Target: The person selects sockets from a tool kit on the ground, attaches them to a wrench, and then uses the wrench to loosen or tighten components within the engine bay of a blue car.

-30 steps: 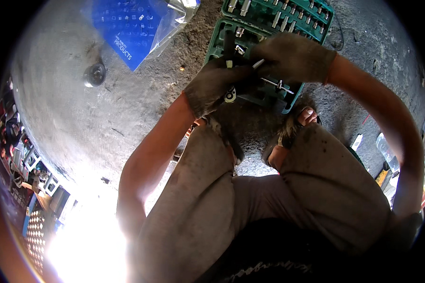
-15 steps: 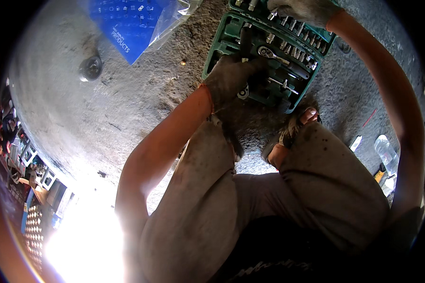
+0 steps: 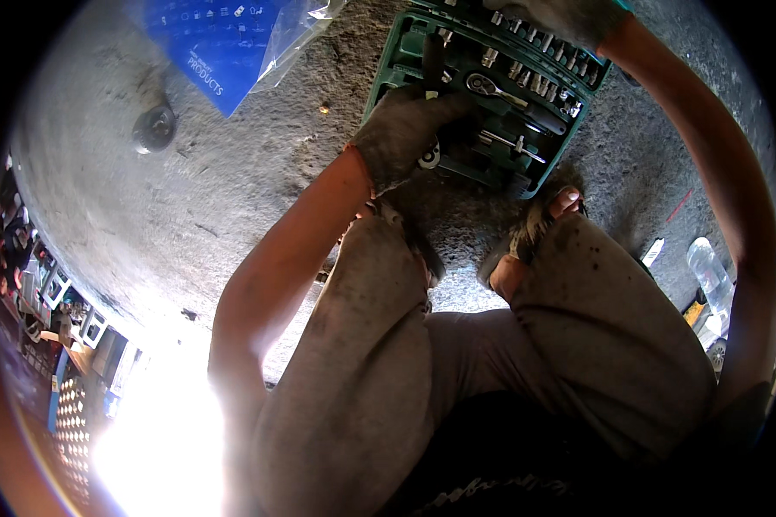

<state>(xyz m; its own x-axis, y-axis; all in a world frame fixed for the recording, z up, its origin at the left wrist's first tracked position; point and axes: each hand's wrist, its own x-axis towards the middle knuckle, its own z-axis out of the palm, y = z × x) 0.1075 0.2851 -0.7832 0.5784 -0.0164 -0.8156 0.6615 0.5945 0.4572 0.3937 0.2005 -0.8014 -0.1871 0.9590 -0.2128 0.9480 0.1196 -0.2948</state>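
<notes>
A green socket-set case (image 3: 394, 60) lies open on the rough floor ahead of my feet. My left hand (image 3: 405, 129), in a dark work glove, is over its near left part, closed around a ratchet wrench. The wrench's round metal head (image 3: 430, 156) shows below the hand, and what looks like its black handle (image 3: 434, 57) sticks out above. A second ratchet wrench (image 3: 483, 84) and a sliding T-bar (image 3: 519, 146) lie in the case. My gloved right hand (image 3: 569, 17) is at the far part, over a row of sockets (image 3: 547, 43); the picture's upper edge cuts off its fingers.
A blue printed sheet (image 3: 224, 52) in clear plastic lies left of the case. Nearer left is a dark round object (image 3: 154, 129). On the right lie a clear plastic bottle (image 3: 709, 271) and small items. A perforated crate (image 3: 71, 422) and clutter stand far left.
My left hand has shifted slightly left and up with the ratchet wrench. My right hand has slid a little further toward the upper edge. The whole view has shifted slightly.
</notes>
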